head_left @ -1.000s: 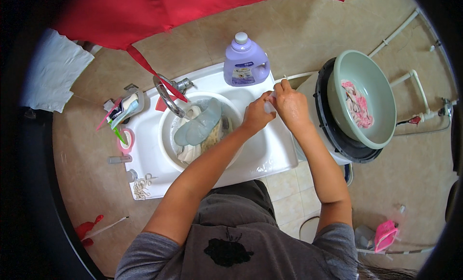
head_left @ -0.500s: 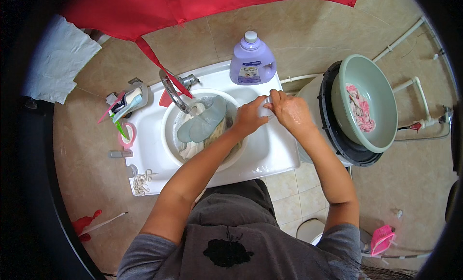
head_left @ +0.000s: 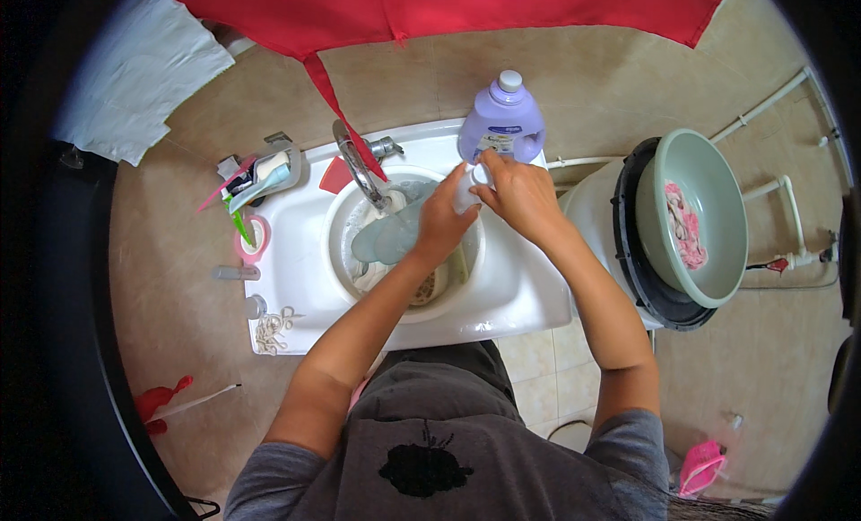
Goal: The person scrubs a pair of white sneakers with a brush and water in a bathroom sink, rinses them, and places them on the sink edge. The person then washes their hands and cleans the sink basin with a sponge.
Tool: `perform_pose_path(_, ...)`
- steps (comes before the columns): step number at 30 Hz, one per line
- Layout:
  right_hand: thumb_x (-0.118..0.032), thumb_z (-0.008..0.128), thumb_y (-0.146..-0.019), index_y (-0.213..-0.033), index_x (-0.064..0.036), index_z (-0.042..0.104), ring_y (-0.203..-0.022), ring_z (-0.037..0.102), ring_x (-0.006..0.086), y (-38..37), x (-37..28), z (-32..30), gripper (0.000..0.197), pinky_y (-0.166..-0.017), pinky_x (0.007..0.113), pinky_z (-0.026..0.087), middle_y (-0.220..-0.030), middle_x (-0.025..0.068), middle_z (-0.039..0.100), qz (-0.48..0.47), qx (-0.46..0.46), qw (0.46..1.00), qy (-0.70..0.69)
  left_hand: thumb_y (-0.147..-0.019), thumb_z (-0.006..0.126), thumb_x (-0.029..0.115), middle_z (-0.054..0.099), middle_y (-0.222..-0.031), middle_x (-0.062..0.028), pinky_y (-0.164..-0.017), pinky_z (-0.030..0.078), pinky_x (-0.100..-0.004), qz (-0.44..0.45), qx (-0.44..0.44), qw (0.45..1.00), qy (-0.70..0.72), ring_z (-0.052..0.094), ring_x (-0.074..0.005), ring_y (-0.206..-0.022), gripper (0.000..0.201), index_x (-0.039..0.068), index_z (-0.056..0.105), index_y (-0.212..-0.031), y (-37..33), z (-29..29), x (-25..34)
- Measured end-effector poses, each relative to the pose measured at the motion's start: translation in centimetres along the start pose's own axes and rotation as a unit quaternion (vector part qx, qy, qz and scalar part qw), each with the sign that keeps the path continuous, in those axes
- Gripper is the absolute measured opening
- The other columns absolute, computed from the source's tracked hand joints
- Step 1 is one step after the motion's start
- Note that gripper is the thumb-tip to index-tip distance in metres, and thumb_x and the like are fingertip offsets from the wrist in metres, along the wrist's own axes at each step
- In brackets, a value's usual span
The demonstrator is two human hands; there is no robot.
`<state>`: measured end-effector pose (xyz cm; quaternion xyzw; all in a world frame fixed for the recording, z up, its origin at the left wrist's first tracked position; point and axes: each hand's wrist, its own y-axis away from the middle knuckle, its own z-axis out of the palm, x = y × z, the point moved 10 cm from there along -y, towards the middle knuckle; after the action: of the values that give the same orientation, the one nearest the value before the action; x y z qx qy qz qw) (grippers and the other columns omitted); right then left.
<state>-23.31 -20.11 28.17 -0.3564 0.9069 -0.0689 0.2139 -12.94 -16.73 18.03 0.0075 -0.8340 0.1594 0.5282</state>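
My left hand [head_left: 441, 223] and my right hand [head_left: 522, 195] meet over the back right rim of the white sink [head_left: 296, 288]. Both grip a small white object [head_left: 466, 191]; I cannot tell what it is. It sits just in front of the purple detergent bottle [head_left: 499, 126], which stands upright with its white cap on. In the round basin lies a pale green cloth [head_left: 393, 236] on other wet laundry, below the chrome tap [head_left: 360, 169].
A green basin [head_left: 717, 252] holding a pink cloth [head_left: 682, 223] rests on a black tub at the right. A toothbrush rack [head_left: 262, 175] and a pink ring [head_left: 254, 239] stand on the sink's left side. A red cloth [head_left: 430, 10] hangs above. A pink brush [head_left: 700, 467] lies on the floor.
Both hands have shifted left with the white object, from beside the bottle to just in front of it, over the basin's edge.
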Motion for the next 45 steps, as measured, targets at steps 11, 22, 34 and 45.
perform_pose_path(11, -0.027, 0.072, -0.08, -0.099, -0.0021, 0.056, -0.07, 0.065, 0.0381, -9.6, 1.3, 6.6, 0.035, -0.058, 0.045, 0.051, -0.084, 0.0196, 0.067, 0.071, 0.095, 0.993, 0.004, -0.089, 0.063, 0.012, 0.062, -0.096, -0.0027, -0.075, 0.047, -0.027, -0.359, 0.086, 0.882, 0.294, 0.058, -0.0149, -0.087, 0.031, 0.007, 0.06, -0.12, 6.4, -3.5, -18.0)
perform_pose_path(22, -0.028, 0.068, -0.084, -0.136, -0.0133, 0.045, -0.091, 0.065, 0.0405, -13.5, 2.9, 10.7, 0.059, -0.076, 0.048, 0.052, -0.108, 0.0218, 0.064, 0.154, 0.074, 0.985, -0.033, -0.083, 0.068, 0.036, 0.05, -0.131, -0.0259, -0.093, 0.043, -0.0482, -0.038, -0.076, 0.923, -0.376, 0.049, -0.036, -0.12, 0.043, 0.007, 0.062, -0.114, 5.9, -6.2, -17.0)
perform_pose_path(34, -0.035, 0.072, -0.08, -0.139, -0.0126, 0.041, -0.095, 0.065, 0.0377, -12.0, 4.3, 12.7, 0.07, -0.08, 0.046, 0.052, -0.11, 0.0217, 0.064, 0.193, 0.039, 0.976, -0.09, -0.071, 0.079, 0.027, 0.048, -0.123, -0.0144, -0.093, 0.04, -0.0468, -0.105, -0.124, 0.895, -0.417, 0.047, -0.0317, -0.112, 0.058, 0.013, 0.058, -0.123, 7.0, -5.7, -15.6)
perform_pose_path(45, -0.029, 0.066, -0.087, -0.12, -0.0027, 0.054, -0.077, 0.064, 0.0352, -5.7, 5.8, 13.6, 0.044, -0.068, 0.044, 0.049, -0.079, 0.0147, 0.064, 0.204, 0.196, 0.94, -0.19, -0.076, 0.076, 0.019, 0.066, -0.098, -0.0151, -0.077, 0.052, -0.0419, -0.266, -0.108, 0.896, -0.34, 0.065, -0.0343, -0.085, 0.048, 0.011, 0.06, -0.121, 8.4, -9.2, -18.8)
